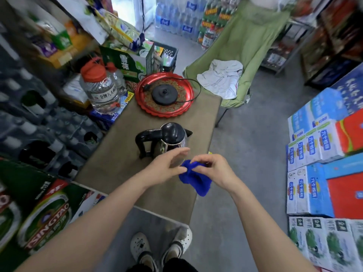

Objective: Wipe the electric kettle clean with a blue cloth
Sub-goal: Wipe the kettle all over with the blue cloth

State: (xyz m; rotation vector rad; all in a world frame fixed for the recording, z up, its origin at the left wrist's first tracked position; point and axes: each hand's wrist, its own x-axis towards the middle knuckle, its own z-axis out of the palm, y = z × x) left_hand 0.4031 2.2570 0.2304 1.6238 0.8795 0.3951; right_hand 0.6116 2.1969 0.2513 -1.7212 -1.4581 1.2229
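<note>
Both hands work in front of the kettle (172, 140), on its near side. Left hand (167, 167) has thumb and fingertips pinched together on the upper edge of the blue cloth (196, 179), while the remaining fingers (181, 152) are spread and blurred, lifted toward the kettle's steel wall; whether they touch that wall cannot be told. Right hand (214, 169) is closed on the same upper edge of the cloth, just beside the left, so the cloth hangs bunched between the two grips with its loose corner drooping below them. This two-point hold appears intended to gather or refold the cloth into a pad before wiping begins; that is a judgement from the grip, not an observed result. The kettle stands upright on the brown surface (117, 154), handle (143, 142) pointing left and spout (189, 132) pointing right, lid shut. It is off its power base (166, 95), which sits beyond the kettle on a red tray (141, 95) with its cord looped around the tray's far rim; the separation keeps the electrical part away from a possibly damp cloth. Left of the tray stands a large water bottle (102, 91); beyond the kettle to the right, a green folding chair (245, 48) carries a white garment (222, 77). No wiping contact between cloth and kettle is visible, so the cleaning step appears not yet started.
</note>
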